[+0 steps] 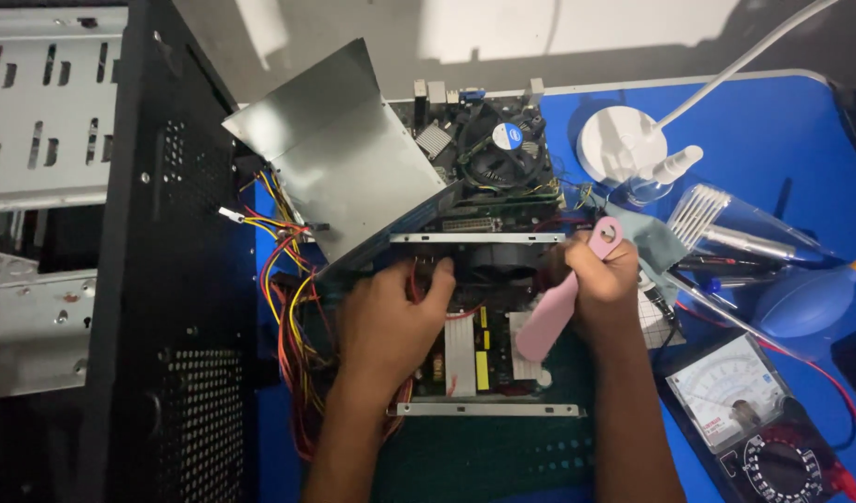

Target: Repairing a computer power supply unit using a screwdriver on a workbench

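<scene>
While one opened power supply (479, 359) lies at the middle of the blue table (782, 130), both of the person's hands work inside it. The left hand (391, 326) is spread over the unit's left part, fingers curled down onto the parts near the fan end, holding nothing that can be made out. The right hand (603, 279) is closed round one pink tool (563, 303), whose rounded end sticks up above the fist while its flat end slants down onto the circuit board. One bundle of red, yellow and black wires (293, 326) runs out of the unit's left side. One bent grey metal cover (344, 158) leans up behind it, and one motherboard (484, 177) with a single round cooling fan (502, 144) lies beyond. To the left stands one black computer case (181, 279). To the right lie one dial meter (759, 410), one blue rubber air blower (805, 303), one white round lamp base (619, 140) and one small spray bottle (665, 172), all well apart from the hands.
</scene>
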